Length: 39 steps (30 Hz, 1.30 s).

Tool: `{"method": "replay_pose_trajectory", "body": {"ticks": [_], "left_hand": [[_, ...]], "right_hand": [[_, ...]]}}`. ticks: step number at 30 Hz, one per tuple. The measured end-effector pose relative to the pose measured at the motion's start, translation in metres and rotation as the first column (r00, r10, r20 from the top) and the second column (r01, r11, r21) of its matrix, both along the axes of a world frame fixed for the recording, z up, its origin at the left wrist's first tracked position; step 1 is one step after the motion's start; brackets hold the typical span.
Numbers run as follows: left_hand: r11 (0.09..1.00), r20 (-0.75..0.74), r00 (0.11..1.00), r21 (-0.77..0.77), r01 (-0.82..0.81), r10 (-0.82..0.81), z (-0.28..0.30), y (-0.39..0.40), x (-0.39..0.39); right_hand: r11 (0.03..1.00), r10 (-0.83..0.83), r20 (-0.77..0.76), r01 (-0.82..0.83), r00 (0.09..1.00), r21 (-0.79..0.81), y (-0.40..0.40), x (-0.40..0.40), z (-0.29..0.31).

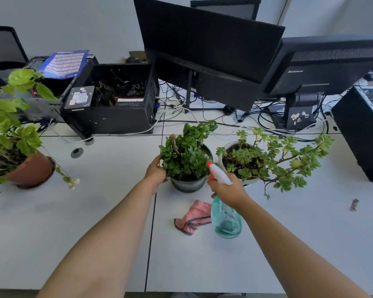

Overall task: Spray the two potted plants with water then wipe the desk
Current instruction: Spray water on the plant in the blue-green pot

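Note:
A leafy green plant in a striped teal pot stands mid-desk. To its right a sprawling succulent grows from a white pot. My left hand touches the left side of the teal-potted plant's leaves. My right hand grips the neck of a teal spray bottle, whose white and orange nozzle points at that plant. A pink cloth lies crumpled on the white desk, just left of the bottle.
A third plant in a terracotta pot stands at the far left. Behind are open computer cases, two monitors and tangled cables. A black tower sits at the right, and a small scrap lies near it.

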State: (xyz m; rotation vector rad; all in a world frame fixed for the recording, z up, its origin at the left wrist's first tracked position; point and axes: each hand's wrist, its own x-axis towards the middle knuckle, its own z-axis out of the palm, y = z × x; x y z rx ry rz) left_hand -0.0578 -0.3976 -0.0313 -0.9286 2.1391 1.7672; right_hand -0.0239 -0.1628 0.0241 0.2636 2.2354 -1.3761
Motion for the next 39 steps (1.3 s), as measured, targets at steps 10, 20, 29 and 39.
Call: {"method": "replay_pose_trajectory", "body": {"ticks": [10,20,29,39], "left_hand": [[0.986,-0.022,0.986,0.029,-0.166,0.167,-0.008,-0.008,-0.011],[0.988,-0.017,0.988,0.032,-0.150,0.151,-0.007,0.007,0.005],[0.975,0.007,0.976,0.043,-0.217,0.217,-0.012,0.015,0.010],[0.947,-0.025,0.956,0.149,-0.285,0.292,-0.011,0.020,0.017]], "right_hand": [[0.985,0.091,0.093,-0.103,0.992,0.137,0.008,-0.036,0.015],[0.981,0.151,0.057,-0.157,0.987,0.118,-0.005,-0.045,0.016],[0.816,0.473,0.099,-0.477,0.876,0.325,-0.026,-0.062,0.097],[0.448,0.738,0.317,-0.783,0.596,0.432,-0.077,-0.076,0.142]]}}
